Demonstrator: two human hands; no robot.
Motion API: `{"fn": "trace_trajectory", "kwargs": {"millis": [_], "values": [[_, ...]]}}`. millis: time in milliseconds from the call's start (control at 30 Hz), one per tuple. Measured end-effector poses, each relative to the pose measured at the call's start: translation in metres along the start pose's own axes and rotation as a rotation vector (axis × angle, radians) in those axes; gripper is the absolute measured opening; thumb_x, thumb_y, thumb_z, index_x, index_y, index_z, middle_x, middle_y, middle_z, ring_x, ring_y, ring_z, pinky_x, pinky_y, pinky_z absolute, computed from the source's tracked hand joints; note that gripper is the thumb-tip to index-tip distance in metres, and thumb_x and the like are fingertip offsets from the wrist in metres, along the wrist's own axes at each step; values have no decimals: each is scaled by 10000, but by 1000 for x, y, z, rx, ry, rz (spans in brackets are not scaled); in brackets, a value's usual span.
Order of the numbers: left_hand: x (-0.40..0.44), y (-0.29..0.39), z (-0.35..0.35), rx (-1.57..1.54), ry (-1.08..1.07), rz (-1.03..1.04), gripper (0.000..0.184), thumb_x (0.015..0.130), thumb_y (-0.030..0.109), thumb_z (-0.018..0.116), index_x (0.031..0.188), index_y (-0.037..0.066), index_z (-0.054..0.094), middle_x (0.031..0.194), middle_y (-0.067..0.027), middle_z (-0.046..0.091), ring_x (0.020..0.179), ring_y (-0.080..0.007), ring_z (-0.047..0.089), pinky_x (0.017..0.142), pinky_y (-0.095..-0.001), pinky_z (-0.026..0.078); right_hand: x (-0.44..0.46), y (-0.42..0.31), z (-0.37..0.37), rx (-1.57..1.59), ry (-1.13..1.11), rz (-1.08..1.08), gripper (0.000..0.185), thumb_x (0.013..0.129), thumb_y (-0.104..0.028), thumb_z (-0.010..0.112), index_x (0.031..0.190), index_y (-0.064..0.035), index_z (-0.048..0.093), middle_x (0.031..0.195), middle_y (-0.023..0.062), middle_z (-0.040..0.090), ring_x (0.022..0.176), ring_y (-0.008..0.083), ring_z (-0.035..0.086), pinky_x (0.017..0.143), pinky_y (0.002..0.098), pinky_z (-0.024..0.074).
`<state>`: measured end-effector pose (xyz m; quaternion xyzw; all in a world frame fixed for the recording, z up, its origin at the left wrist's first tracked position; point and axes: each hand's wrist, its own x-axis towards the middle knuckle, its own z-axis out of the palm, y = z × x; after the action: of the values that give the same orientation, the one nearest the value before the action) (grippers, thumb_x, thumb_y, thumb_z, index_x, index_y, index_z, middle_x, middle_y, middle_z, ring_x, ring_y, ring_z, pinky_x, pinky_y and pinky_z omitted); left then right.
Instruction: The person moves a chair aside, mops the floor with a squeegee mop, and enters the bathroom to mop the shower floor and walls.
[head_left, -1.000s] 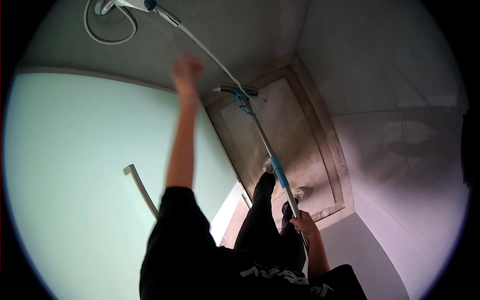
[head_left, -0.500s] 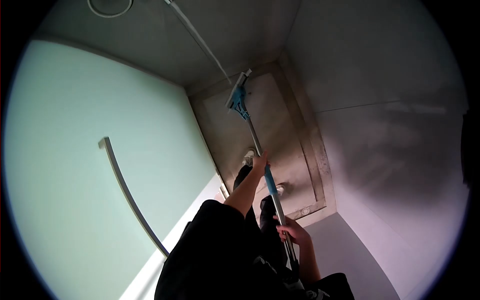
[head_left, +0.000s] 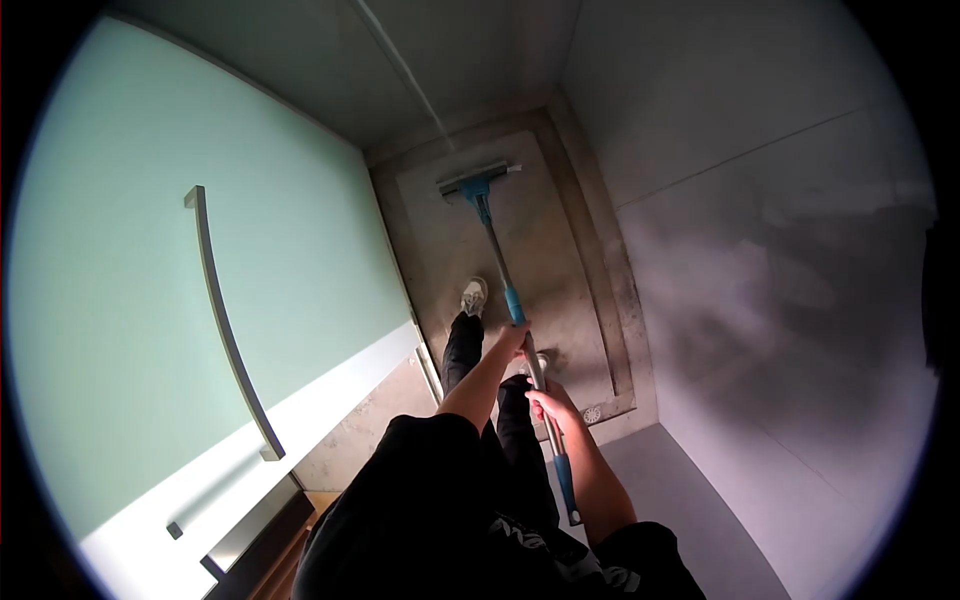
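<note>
A long-handled squeegee (head_left: 478,184) with a blue bracket and a metal pole reaches away from me over the floor of a narrow shower stall. Its wide head lies crosswise near the far end, apparently at floor level. My left hand (head_left: 516,338) is wrapped round the pole just below its blue collar. Lower down, my right hand (head_left: 552,402) grips the pole too, close to the left one. Beneath it the blue end grip (head_left: 567,488) hangs free of both hands.
On the left stands a frosted glass door (head_left: 290,240) with a long metal handle (head_left: 222,320). A grey wall (head_left: 740,260) closes the right side. My shoes (head_left: 474,296) stand on the stained floor (head_left: 540,250). A round drain (head_left: 592,415) sits near the floor's right corner.
The squeegee head has turned from slanted to nearly crosswise. My right hand is now farther up the pole, nearer my left hand. The view has shifted, showing more below the door.
</note>
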<state>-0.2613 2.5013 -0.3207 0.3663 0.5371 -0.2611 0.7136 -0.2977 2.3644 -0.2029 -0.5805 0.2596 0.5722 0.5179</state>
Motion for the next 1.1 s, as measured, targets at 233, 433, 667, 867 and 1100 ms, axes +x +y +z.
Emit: {"fn": "trace_trajectory", "kwargs": {"millis": [233, 433, 667, 867, 1100], "values": [[-18, -14, -36, 362, -170, 119, 199, 766, 235, 531, 881, 73, 535, 662, -56, 579, 516, -134, 561, 399, -255, 422, 14, -59, -17, 106, 123, 268, 178, 741, -221, 554, 701, -70, 469, 562, 42, 503, 450, 134, 486, 365, 259, 360], [1, 46, -106, 275, 30, 76, 159, 777, 248, 488, 809, 104, 547, 652, -38, 565, 502, -132, 546, 426, -271, 423, 31, -98, 25, -98, 180, 147, 465, 825, -490, 360, 608, -82, 405, 420, 9, 371, 271, 111, 333, 262, 262, 287], [87, 192, -137, 980, 438, 639, 491, 749, 403, 500, 1036, 5, 478, 938, -193, 549, 936, -365, 496, 805, -428, 393, -82, -81, 40, -206, 208, 49, 453, 845, -444, 351, 624, -55, 424, 385, 21, 378, 258, 119, 351, 257, 265, 283], [94, 323, -72, 1082, 491, 732, 698, 687, 490, 542, 1169, 14, 374, 1023, -182, 524, 909, -328, 527, 770, -411, 415, -192, -116, 45, -280, 313, 223, 378, 837, -309, 397, 622, -7, 468, 410, 43, 428, 323, 132, 430, 315, 274, 331], [53, 399, -26, 1409, 311, 326, 583, 659, 507, 562, 976, 19, 530, 936, -188, 556, 847, -321, 553, 702, -400, 439, -202, -113, 33, -110, 187, 246, 346, 827, -312, 433, 678, -7, 499, 443, 52, 449, 359, 139, 452, 353, 284, 362]]}}
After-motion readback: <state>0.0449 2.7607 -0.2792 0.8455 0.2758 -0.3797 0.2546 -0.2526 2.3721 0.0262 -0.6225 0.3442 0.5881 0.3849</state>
